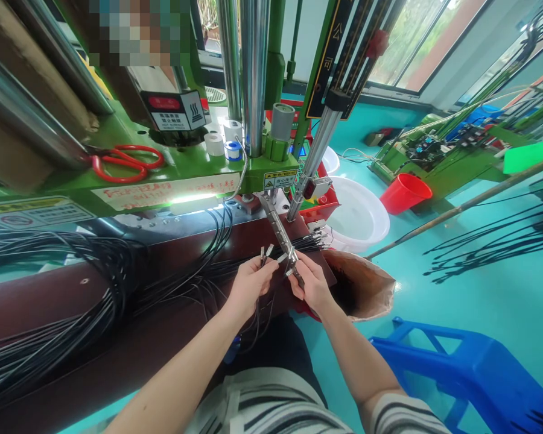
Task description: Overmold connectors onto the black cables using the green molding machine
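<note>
Pinching metal-tipped black cables (263, 258) over the brown table (248, 235): left hand (251, 282), fingers pressed together. Gripping the near end of a metal bar (279, 232): right hand (315, 283), fingers wrapped round it; bar slants toward the green press (176, 166). Cable bundle (122, 271): on table.

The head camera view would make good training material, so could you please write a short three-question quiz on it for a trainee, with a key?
1. Multiple choice: Which hand holds the near end of the long silver metal bar? a) left b) right
2. True or false: The red-handled scissors lie on the green metal machine.
3. Fill in the colour: The open-framed plastic stool at the lower right is ____.

Key: 1. b, the right hand; 2. true; 3. blue.
</note>
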Demonstrator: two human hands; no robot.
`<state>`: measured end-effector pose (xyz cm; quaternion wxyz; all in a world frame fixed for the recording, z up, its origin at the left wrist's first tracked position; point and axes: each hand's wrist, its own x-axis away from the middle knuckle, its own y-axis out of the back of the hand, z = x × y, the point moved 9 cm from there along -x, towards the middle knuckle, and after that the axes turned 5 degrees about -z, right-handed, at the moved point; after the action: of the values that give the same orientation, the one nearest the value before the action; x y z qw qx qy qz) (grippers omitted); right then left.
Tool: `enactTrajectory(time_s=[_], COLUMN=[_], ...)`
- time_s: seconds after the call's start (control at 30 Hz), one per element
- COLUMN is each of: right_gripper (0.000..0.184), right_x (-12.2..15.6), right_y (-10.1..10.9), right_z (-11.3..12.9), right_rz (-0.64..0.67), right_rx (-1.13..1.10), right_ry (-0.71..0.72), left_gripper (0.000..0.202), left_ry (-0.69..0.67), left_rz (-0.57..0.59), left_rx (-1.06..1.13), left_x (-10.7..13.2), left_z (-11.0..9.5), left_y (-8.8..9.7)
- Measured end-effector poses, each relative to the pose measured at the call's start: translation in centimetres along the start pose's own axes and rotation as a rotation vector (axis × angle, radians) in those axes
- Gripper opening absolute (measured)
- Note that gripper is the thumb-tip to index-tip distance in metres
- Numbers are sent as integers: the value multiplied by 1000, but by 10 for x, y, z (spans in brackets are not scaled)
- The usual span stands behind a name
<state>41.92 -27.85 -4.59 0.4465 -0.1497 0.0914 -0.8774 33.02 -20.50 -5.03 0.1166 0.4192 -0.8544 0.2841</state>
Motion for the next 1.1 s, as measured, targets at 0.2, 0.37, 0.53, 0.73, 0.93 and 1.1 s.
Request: enactTrajectory(time_s=[0.2, 0.37, 0.53, 0.73, 0.93, 1.1], right_gripper=[45, 42, 42, 46, 44, 42], right_x=[1, 3, 4, 0, 0, 1], right_y=[-1, -3, -3, 0, -2, -5], right_z=[0, 6, 8, 1, 2, 5], right_rz=[18, 5, -3, -4, 16, 41], right_rx=[43, 144, 191, 55, 44, 84], right_ry=[3, 57, 65, -7, 0, 28], left_gripper=[28, 16, 11, 16, 13, 14], left_ry=[-156, -430, -481, -340, -342, -419], left_rz=[-58, -110, -80, 0, 15, -7], left_rx=[-130, -496, -526, -555, -603, -708], left_x=[4, 11, 13, 6, 6, 10], left_z=[-13, -37, -48, -36, -35, -46], left_y=[4, -7, -13, 2, 1, 2])
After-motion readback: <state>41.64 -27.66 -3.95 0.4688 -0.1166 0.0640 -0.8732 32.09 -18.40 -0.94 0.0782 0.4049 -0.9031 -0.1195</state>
